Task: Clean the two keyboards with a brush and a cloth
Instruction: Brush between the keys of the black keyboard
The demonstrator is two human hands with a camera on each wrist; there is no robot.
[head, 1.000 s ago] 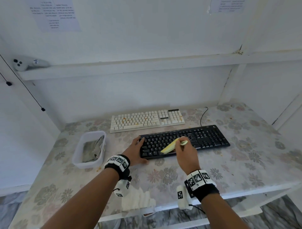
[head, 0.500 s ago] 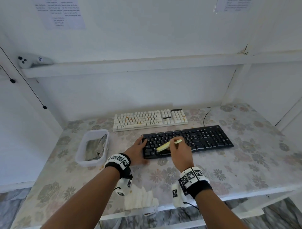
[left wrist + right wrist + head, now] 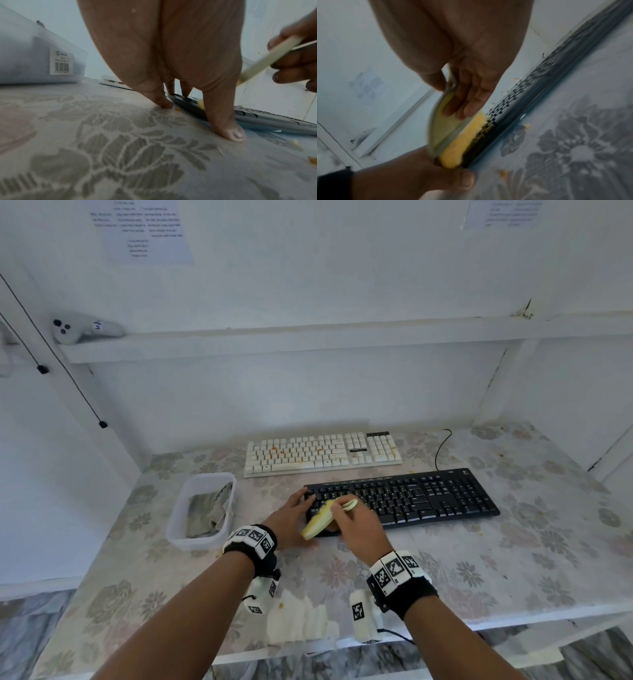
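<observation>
A plain recording workstation is suggested rather than a home. A white alcove is seen with printed sheets [image 3: 147,232] taped to the wall, a handheld controller [image 3: 80,329] laid on a shelf [image 3: 308,340], and a table [image 3: 513,559] covered in floral cloth.

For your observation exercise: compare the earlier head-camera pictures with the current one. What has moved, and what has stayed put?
The right hand has drawn the brush leftward along the black keyboard, from its middle-left keys to its near-left corner, gripping it throughout. The left hand still rests on that keyboard's left end. The white keyboard and the tub holding the cloth have not moved.
</observation>
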